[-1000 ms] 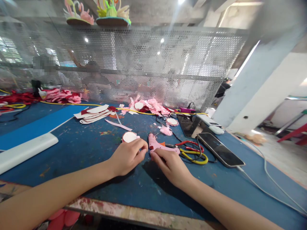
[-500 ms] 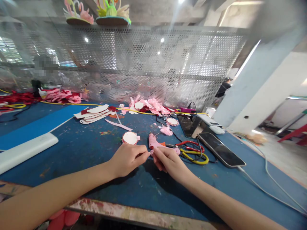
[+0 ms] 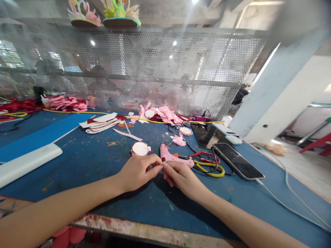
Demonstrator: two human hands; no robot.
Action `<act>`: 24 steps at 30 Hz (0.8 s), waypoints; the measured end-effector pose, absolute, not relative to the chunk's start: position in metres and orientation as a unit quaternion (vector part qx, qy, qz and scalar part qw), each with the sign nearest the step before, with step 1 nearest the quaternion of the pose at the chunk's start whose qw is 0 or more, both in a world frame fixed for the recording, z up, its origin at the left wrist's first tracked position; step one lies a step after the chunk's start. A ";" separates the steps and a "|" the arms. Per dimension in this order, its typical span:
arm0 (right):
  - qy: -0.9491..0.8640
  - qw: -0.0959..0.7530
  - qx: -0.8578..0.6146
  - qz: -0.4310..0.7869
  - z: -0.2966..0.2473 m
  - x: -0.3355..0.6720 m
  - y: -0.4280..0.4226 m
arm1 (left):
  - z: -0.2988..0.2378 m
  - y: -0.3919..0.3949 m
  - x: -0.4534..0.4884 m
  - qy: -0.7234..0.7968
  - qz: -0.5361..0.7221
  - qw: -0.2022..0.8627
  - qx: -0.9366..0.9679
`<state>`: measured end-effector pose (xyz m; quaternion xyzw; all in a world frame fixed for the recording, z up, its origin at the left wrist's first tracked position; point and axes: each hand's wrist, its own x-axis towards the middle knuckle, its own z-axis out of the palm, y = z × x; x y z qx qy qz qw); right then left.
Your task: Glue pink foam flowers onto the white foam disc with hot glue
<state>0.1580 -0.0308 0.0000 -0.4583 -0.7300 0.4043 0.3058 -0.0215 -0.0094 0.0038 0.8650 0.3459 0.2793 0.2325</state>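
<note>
My left hand (image 3: 138,171) and my right hand (image 3: 179,175) meet fingertip to fingertip low over the blue table (image 3: 85,162). Both are closed in a pinch on something too small to make out. A pink glue gun (image 3: 172,157) lies just behind my right fingers. A round white disc with a pink rim (image 3: 140,148) lies on the table just beyond my left hand.
Yellow and red scissors (image 3: 208,164) and a black phone (image 3: 238,161) on a white cable lie to the right. A white bar (image 3: 27,163) lies at left. Paper cut-outs (image 3: 102,122) and pink scraps (image 3: 165,114) lie before a perforated metal screen (image 3: 155,65).
My two hands have drawn closer until their fingertips touch. My right hand shifted slightly left, away from the glue gun's handle.
</note>
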 end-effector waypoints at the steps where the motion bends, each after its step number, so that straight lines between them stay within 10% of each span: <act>1: -0.734 0.302 -0.459 0.399 0.000 0.158 -0.031 | 0.004 -0.009 -0.022 0.345 0.279 0.231 0.866; 24: -0.787 0.261 -0.457 0.323 0.002 0.159 -0.034 | 0.005 -0.009 -0.024 0.319 0.270 0.201 0.886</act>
